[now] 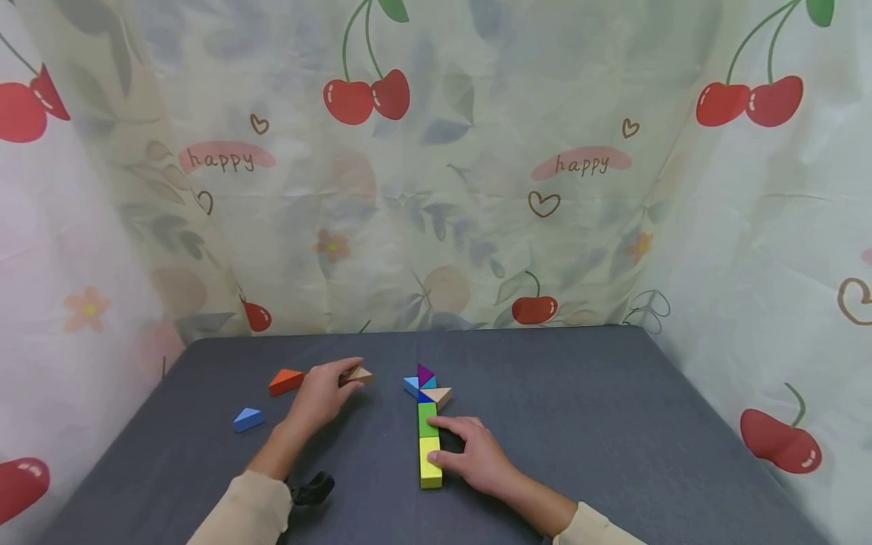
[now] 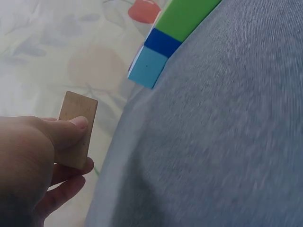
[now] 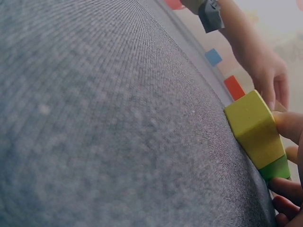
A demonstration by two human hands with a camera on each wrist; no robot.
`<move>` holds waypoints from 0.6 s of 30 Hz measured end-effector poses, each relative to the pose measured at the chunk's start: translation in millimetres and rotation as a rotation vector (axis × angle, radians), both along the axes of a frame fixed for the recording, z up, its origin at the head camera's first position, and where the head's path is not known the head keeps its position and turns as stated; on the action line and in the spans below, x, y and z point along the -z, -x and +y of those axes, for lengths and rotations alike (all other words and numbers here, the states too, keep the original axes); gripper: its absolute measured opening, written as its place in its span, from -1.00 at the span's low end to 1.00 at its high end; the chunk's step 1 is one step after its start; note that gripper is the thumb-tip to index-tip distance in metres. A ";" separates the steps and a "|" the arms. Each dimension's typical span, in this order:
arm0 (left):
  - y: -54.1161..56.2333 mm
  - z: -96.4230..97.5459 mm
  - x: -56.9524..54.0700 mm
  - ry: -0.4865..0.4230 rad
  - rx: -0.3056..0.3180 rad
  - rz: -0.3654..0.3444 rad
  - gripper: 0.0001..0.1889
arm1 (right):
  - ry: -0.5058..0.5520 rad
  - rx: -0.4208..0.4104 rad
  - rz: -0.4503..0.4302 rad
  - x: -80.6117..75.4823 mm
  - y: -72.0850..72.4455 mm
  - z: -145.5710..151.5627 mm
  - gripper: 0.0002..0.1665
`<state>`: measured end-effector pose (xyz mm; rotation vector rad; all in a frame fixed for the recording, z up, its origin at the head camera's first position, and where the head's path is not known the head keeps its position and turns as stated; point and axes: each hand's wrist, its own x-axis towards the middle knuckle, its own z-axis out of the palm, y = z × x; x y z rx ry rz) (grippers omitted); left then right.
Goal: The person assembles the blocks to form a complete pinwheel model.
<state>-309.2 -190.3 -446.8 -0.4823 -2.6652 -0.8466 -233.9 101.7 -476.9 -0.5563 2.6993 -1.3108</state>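
Observation:
My left hand pinches a plain wooden triangular block between thumb and fingers; in the left wrist view this wooden block shows a flat face. My right hand rests its thumb on a yellow block and its index finger on a green block. These two blocks form a line. At its far end sit a dark blue triangle, a second wooden triangle, light blue triangles and a purple triangle.
Left of the line, an orange-red triangular block and a blue triangular block lie on the dark grey table. Cherry-printed curtains stand behind the table and along both sides. A dark strap is at my left wrist.

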 end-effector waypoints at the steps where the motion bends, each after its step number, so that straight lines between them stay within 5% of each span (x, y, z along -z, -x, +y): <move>1: 0.5 2.4 1.0 -0.006 0.004 0.000 -0.54 | 0.000 0.001 -0.001 0.2 0.2 0.0 -0.38; 18: 3.5 37.5 14.6 -0.006 -0.033 -0.058 -0.55 | -0.007 0.011 -0.026 0.2 1.7 -0.6 -0.37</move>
